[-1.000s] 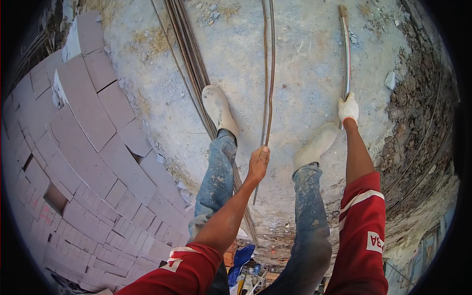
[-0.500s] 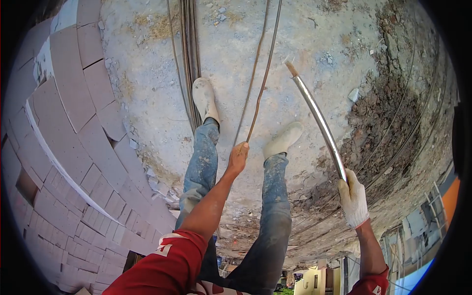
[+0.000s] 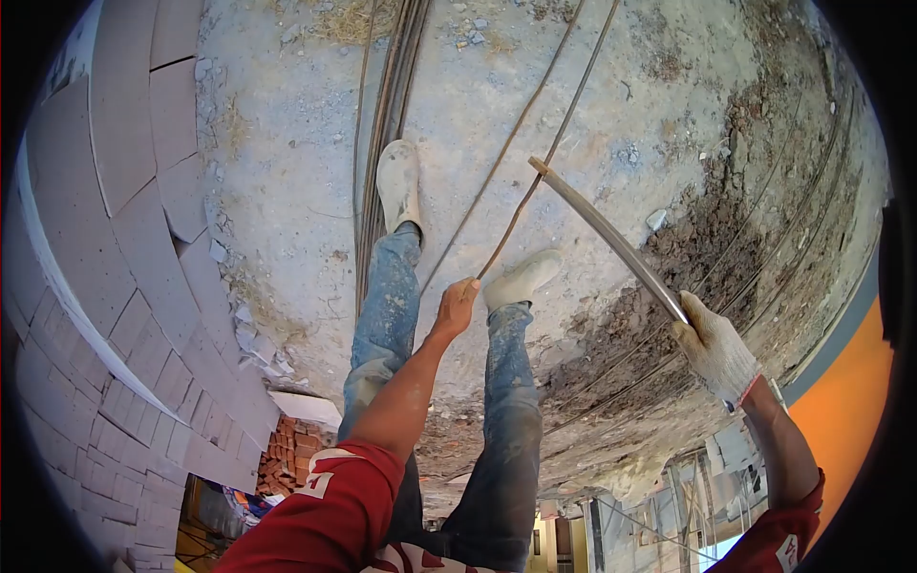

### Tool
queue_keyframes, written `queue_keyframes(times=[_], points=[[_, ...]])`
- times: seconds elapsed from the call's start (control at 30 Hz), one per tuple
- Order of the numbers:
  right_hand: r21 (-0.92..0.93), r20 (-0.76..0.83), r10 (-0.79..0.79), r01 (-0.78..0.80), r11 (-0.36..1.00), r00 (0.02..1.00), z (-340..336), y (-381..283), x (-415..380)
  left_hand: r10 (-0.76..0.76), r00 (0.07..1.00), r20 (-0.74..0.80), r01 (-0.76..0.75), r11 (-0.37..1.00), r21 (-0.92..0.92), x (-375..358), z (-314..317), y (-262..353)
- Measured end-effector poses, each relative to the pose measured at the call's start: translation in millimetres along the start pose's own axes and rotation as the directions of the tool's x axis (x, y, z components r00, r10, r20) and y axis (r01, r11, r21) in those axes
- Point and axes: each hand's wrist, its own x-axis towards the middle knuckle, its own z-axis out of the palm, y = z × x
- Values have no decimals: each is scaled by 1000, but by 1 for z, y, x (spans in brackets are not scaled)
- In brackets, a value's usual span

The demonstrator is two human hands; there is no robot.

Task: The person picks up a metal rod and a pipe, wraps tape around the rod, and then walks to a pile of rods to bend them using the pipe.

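Observation:
My bare left hand (image 3: 456,300) grips the near end of a long thin rusty steel rod (image 3: 535,186) that runs away over the concrete ground toward the top of the view. My right hand (image 3: 716,349), in a white knit glove, holds a shiny metal pipe (image 3: 607,237) by its lower end; the pipe's far tip lies against the rod. A second thin rod (image 3: 497,162) runs alongside the first. My two legs in dusty jeans and pale boots stand on the ground below the hands.
A bundle of steel rods (image 3: 387,115) lies on the concrete left of my left boot (image 3: 398,181). Stacked pale blocks (image 3: 124,191) form a wall at left. Loose dirt and stones (image 3: 726,210) lie at right. Red bricks (image 3: 291,454) are piled below.
The view has swung rightward. My right hand has drawn the pipe back and tilted it across to the right; its tip now meets the rod. The left hand keeps its grip on the rod.

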Motion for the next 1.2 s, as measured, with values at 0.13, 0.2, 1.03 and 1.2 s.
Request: queue_keyframes(times=[0.13, 0.2, 1.03, 1.2], points=[[228, 303, 267, -341, 912, 915, -25, -74, -19, -14, 999, 53, 17, 998, -58, -3, 4, 3], [128, 122, 62, -77, 989, 991, 13, -40, -21, 1, 999, 44, 2, 997, -76, -7, 8, 5], [355, -97, 16, 20, 935, 995, 90, -46, 21, -250, 944, -216, 301, 922, 245, 12, 6, -23], [321, -110, -49, 82, 943, 993, 60, -22, 12, -138, 990, 3, 138, 988, -72, 19, 4, -19]])
